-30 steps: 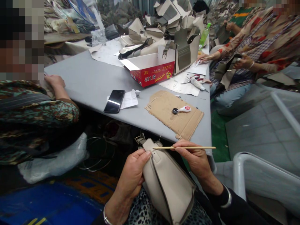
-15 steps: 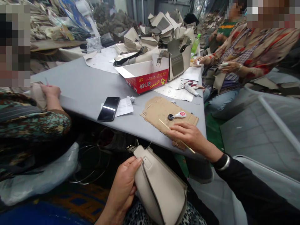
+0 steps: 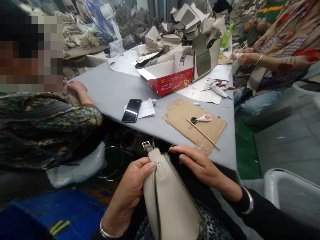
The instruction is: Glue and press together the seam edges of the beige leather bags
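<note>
A beige leather bag [image 3: 170, 200] stands on my lap, its metal buckle [image 3: 146, 145] pointing up. My left hand [image 3: 132, 188] grips the bag's upper left edge, thumb pressed on the flap. My right hand [image 3: 200, 165] hovers at the bag's top right with fingers stretched out and holds nothing. A thin wooden stick [image 3: 203, 134] lies on the cardboard sheet [image 3: 192, 126] on the grey table [image 3: 110, 90], beside a small white glue tube [image 3: 202, 118].
A black phone [image 3: 131, 110] lies on white paper. A red and white box [image 3: 168, 76], scissors [image 3: 212, 86] and a heap of bag parts [image 3: 190, 30] stand further back. One person sits close at left, others work at right. A white chair frame [image 3: 290, 186] is at my right.
My right hand laid the wooden stick on the cardboard and came back empty to the top of the bag. My left hand kept its grip on the bag.
</note>
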Tool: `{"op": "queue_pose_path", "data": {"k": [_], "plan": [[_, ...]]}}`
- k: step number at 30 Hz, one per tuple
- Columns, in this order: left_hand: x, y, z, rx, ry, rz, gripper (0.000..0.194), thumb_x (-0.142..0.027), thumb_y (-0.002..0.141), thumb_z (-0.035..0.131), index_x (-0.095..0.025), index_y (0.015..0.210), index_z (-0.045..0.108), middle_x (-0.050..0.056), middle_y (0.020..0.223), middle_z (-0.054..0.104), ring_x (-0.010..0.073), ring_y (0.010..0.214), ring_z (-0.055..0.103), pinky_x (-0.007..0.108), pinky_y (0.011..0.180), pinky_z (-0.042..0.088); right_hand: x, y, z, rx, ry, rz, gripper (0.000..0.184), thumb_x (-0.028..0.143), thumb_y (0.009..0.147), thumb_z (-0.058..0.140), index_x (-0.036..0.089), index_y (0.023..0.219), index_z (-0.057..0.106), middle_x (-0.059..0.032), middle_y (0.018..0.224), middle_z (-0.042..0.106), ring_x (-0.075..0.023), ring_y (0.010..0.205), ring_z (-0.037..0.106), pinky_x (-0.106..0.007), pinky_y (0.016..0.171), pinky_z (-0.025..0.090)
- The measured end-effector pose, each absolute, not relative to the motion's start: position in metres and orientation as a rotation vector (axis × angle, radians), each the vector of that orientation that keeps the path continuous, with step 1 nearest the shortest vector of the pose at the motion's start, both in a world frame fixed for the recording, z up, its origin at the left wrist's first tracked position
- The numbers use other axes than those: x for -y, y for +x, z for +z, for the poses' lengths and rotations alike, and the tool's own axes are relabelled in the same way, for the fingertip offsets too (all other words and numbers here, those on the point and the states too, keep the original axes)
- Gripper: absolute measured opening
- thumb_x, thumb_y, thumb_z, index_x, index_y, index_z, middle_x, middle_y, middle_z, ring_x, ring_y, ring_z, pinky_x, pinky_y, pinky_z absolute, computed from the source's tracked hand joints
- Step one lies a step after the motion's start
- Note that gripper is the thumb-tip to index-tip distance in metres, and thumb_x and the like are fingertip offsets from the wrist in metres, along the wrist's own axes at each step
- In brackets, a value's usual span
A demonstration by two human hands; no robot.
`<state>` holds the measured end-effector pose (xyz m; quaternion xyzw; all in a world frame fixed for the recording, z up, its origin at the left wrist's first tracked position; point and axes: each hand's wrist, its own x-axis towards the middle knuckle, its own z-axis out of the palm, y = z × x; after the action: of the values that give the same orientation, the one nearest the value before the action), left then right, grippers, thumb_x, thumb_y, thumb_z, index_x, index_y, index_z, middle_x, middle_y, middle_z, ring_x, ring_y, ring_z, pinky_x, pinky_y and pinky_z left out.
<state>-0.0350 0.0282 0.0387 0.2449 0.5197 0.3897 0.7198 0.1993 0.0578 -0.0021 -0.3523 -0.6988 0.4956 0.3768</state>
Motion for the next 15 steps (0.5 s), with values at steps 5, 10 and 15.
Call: {"op": "queue_pose_path", "data": {"k": [5, 10, 15], "plan": [[-0.018, -0.053, 0.048, -1.089, 0.625, 0.722, 0.04, -0.041, 0.073, 0.087, -0.008, 0.096, 0.08, 0.013, 0.072, 0.075, 0.0175, 0.056, 0.067, 0.022, 0.053, 0.055, -0.047, 0.153, -0.028, 1.343, -0.705, 1.839, 0.036, 0.052, 0.102, 0.058, 0.021, 0.117, 0.068, -0.0017, 0.096, 0.064, -0.0129, 0.081, 0.057, -0.024, 0.075, 0.047], [-0.013, -0.061, 0.047, -1.083, 0.661, 0.626, 0.044, -0.044, 0.072, 0.087, -0.008, 0.098, 0.081, 0.012, 0.072, 0.075, 0.0162, 0.055, 0.066, 0.019, 0.05, 0.052, -0.037, 0.142, -0.038, 1.034, -0.545, 2.194, 0.042, 0.056, 0.089, 0.075, 0.017, 0.104, 0.066, 0.0029, 0.078, 0.052, -0.0091, 0.066, 0.044, -0.02, 0.065, 0.039], [-0.013, -0.058, 0.041, -1.107, 0.667, 0.615, 0.043, -0.045, 0.07, 0.088, -0.01, 0.094, 0.08, 0.008, 0.069, 0.072, 0.0121, 0.05, 0.06, 0.017, 0.046, 0.049, -0.033, 0.143, -0.04, 0.862, -0.604, 2.288, 0.045, 0.052, 0.078, 0.087, 0.016, 0.096, 0.066, 0.0025, 0.078, 0.054, -0.009, 0.066, 0.045, -0.021, 0.066, 0.039]]}}
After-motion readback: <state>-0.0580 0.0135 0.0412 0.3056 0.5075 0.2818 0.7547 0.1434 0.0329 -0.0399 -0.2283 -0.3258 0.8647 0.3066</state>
